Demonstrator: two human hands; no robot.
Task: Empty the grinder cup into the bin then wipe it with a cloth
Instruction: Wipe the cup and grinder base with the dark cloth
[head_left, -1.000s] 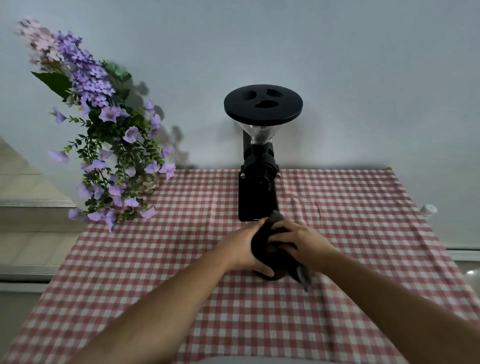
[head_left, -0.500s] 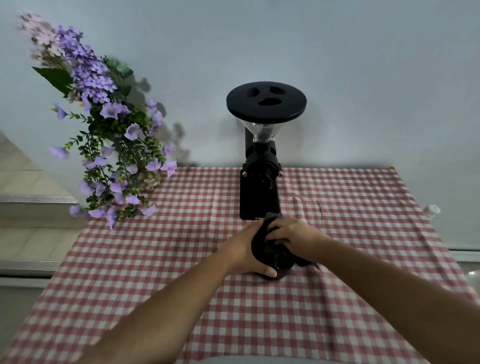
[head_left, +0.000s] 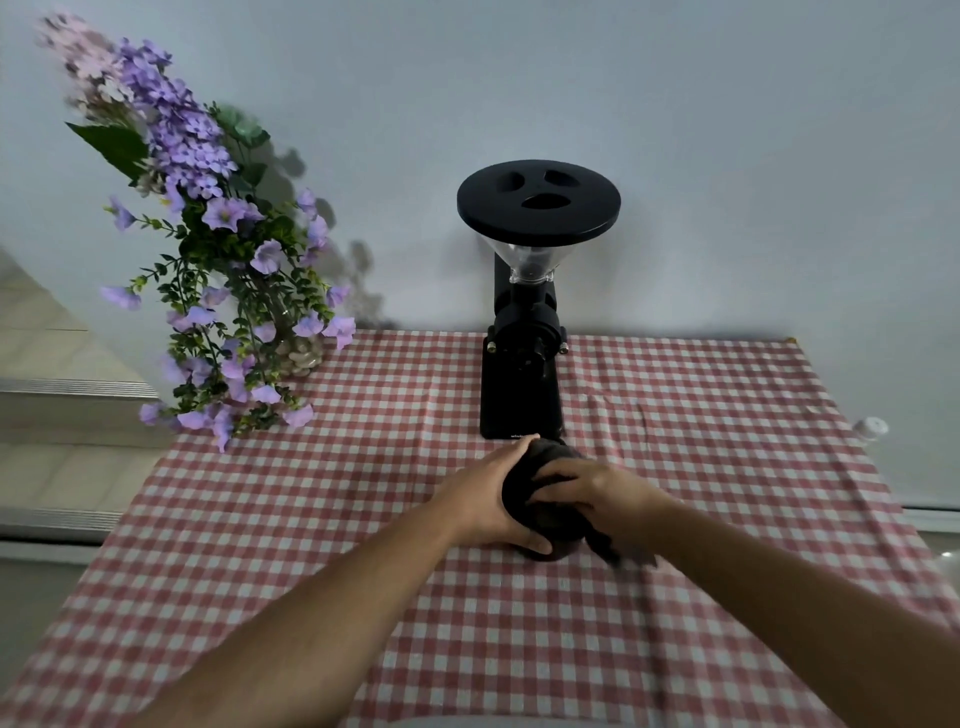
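Grinder cup (head_left: 545, 552) sits low on the bench (head_left: 363, 519), just in front of the black grinder (head_left: 522, 384) and almost wholly buried under a dark cloth (head_left: 524, 493), so I only catch a dark rounded sliver of it near the base. I judge it a small, rigid, light vessel that will skate on the checked tablecloth (head_left: 701, 467) if pushed sideways without a brace, and its smooth wall likely turns slick under fabric; best held round the outside wall low down, with the wiping done from the rim inward. The cloth is soft and bunches easily, with a loose tail (head_left: 602, 551) trailing to the right that could snag. My left hand (head_left: 485, 496) is cupped round the left flank of the bundle, fingers reaching over the far side and thumb (head_left: 535, 544) tucked at the near bottom edge, clamped as the brace. My right hand (head_left: 592, 491) lies over the top and right side, fingers curled down into the cloth, gripping it; I can't tell whether they reach inside the cup, since the fabric hides the mouth. Both forearms converge from the near edge, wrists low and roughly level. I see no bin in view, and the flower arrangement (head_left: 218, 270) stands well apart at the far left.
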